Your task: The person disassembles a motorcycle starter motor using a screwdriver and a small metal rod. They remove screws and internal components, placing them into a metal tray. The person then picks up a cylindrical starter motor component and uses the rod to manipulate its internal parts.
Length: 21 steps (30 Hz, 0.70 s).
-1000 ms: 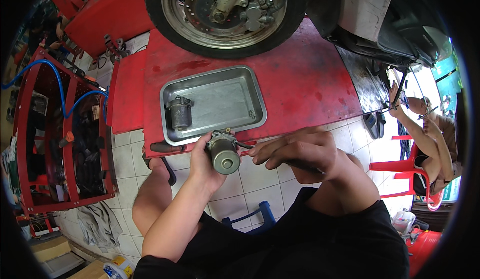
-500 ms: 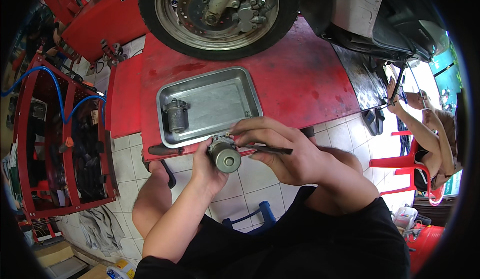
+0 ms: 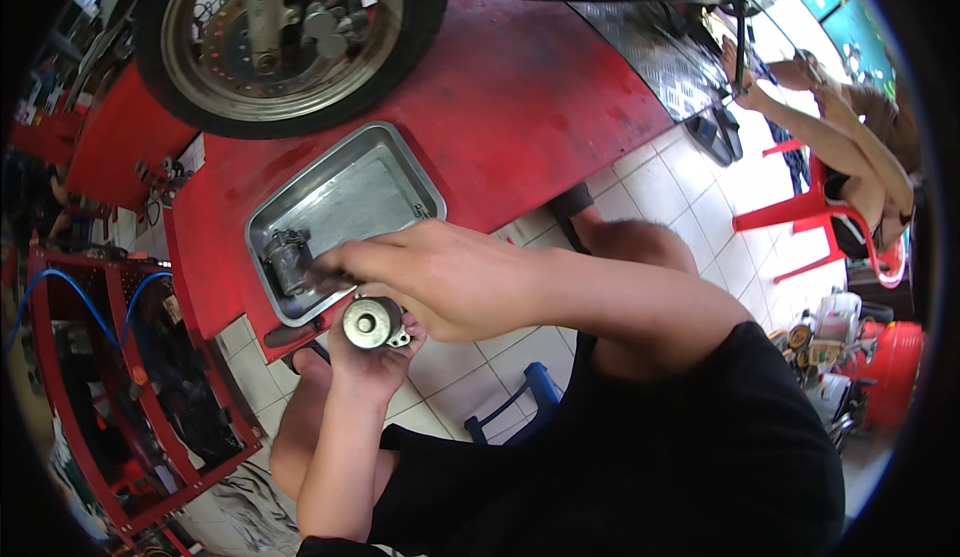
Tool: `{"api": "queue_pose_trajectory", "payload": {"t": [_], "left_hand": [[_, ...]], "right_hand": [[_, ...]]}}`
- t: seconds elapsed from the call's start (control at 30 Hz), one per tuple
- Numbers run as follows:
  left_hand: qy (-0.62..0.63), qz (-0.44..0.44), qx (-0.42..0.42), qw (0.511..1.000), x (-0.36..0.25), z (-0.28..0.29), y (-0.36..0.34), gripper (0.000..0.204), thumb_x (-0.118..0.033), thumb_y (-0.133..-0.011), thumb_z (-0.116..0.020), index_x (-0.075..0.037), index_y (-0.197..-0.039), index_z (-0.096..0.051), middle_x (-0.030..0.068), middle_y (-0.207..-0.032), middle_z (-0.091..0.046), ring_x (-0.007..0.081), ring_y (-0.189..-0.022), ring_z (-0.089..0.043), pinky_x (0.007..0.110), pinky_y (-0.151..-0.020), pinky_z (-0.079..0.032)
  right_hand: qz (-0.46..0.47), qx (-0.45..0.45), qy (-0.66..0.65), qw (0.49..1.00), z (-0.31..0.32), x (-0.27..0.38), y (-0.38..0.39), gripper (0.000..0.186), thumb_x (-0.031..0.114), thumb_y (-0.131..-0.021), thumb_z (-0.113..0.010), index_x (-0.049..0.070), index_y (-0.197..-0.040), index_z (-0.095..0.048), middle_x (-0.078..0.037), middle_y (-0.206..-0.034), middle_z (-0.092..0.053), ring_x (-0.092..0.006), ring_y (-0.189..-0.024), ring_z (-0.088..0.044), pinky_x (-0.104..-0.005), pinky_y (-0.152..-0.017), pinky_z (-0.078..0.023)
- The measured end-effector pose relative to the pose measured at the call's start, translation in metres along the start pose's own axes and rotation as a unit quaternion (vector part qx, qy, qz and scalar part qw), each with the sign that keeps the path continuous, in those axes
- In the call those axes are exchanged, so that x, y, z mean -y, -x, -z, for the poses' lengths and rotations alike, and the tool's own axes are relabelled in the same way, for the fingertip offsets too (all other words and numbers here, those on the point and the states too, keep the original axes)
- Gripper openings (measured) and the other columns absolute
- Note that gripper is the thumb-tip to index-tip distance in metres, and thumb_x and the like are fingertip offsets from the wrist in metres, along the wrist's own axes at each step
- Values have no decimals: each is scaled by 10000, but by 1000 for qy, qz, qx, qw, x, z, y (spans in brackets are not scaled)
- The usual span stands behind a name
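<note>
My left hand [image 3: 372, 369] holds a small cylindrical starter motor [image 3: 372, 324], fingers wrapped round it. The motor's silver round end with a central boss points up, and a mounting ear shows at its side. Just above it, my right hand [image 3: 415, 272] reaches across toward the left with fingers pressed together. Its fingertips are smeared by motion; something dark is at them, but I cannot make out what. A second, greyer starter motor [image 3: 290, 265] lies in the left end of a metal tray [image 3: 425, 182], partly behind the right fingertips.
The tray rests on a red lift table [image 3: 520, 87], under a motorcycle wheel [image 3: 290, 122]. A dark-handled tool [image 3: 290, 335] lies at the table's near edge. A blue stool [image 3: 540, 387] stands below. Another person [image 3: 850, 147] sits at the right; red shelving [image 3: 110, 277] stands left.
The view has shifted, with table and tray lower left. The held motor now shows its end upward. My right hand has swung left over it; the dark thin tool it held is no longer clearly visible.
</note>
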<state>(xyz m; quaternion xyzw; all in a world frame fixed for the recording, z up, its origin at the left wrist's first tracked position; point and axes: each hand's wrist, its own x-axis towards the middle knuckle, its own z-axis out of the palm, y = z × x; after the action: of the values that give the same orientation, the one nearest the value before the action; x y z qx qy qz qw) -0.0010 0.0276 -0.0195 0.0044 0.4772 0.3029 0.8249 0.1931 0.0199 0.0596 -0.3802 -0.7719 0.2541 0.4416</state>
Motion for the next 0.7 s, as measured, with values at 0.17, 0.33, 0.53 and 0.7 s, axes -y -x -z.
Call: {"api": "queue_pose_trajectory", "payload": {"t": [0.17, 0.33, 0.53, 0.7], "left_hand": [[50, 31, 167, 984, -4, 23, -7, 455, -437, -1060, -372, -139, -1359, -542, 56, -1330, -605, 250, -1194, -599, 475, -979, -520], [-24, -32, -42, 998, 6, -32, 14, 381, -391, -1052, -445, -119, -1295, -553, 47, -1272, -615, 235, -1088, -619, 436, -884, -518], [0, -3, -8, 1000, 5, -27, 8, 362, -384, -1049, -451, -109, -1260, -557, 51, -1225, -618, 226, -1069, -608, 424, -872, -503], [7, 7, -31, 999, 10, -33, 8, 321, -354, -1042, -446, -117, -1216, -574, 46, -1173, -628, 212, -1029, -602, 396, -837, -490]], "right_hand": [[7, 17, 42, 999, 14, -4, -2, 256, 138, -880, -696, -7, -1088, -667, -155, -947, -678, -386, -771, -669, -468, -650, -530], [29, -51, 23, 998, 4, -9, 0, 232, 125, -858, -722, 6, -1050, -667, -139, -905, -665, -384, -795, -660, -469, -679, -520], [-7, -2, -32, 999, 22, -5, 0, 237, 81, -839, -725, -7, -1052, -670, -163, -923, -680, -384, -844, -669, -459, -707, -530], [20, -35, -10, 999, 20, -13, 1, 290, 112, -799, -771, -6, -1049, -681, -156, -952, -701, -363, -832, -679, -433, -713, -543]]}}
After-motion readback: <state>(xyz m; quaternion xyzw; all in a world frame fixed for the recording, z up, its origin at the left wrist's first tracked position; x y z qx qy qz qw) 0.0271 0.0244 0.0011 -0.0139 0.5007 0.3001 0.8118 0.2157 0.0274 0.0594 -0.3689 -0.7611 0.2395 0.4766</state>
